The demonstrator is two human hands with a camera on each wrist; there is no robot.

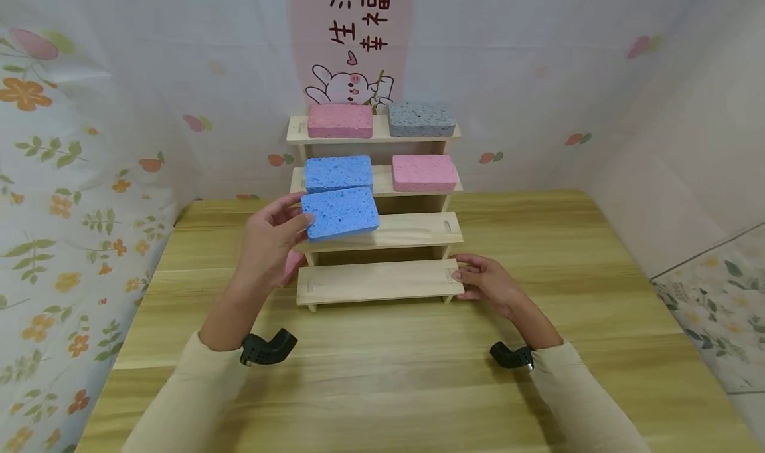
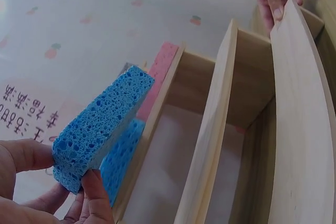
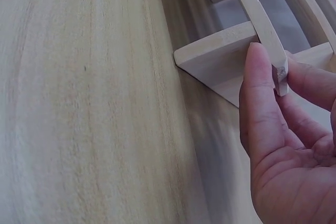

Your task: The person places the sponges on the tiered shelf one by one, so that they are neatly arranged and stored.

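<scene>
My left hand (image 1: 271,237) pinches a blue sponge (image 1: 340,214) by its left end, thumb on the near face and fingers behind. In the head view this sponge overlaps the third step down of a pale wooden tiered rack (image 1: 376,283). My right hand (image 1: 487,282) grips the right end of the lowest step, and the right wrist view shows thumb and finger (image 3: 261,98) on either side of the board. Another blue sponge (image 1: 338,172) lies on the second step, left of a pink sponge (image 1: 424,173). The top step bears a darker pink sponge (image 1: 340,120) and a grey sponge (image 1: 421,119).
A further pink piece (image 1: 292,267) shows on the table, left of the rack and partly behind my left hand. The wooden table (image 1: 382,373) reaches back to a wall covering (image 1: 514,61) printed with fruit and a rabbit. Black wrist mounts (image 1: 269,348) sit at both cuffs.
</scene>
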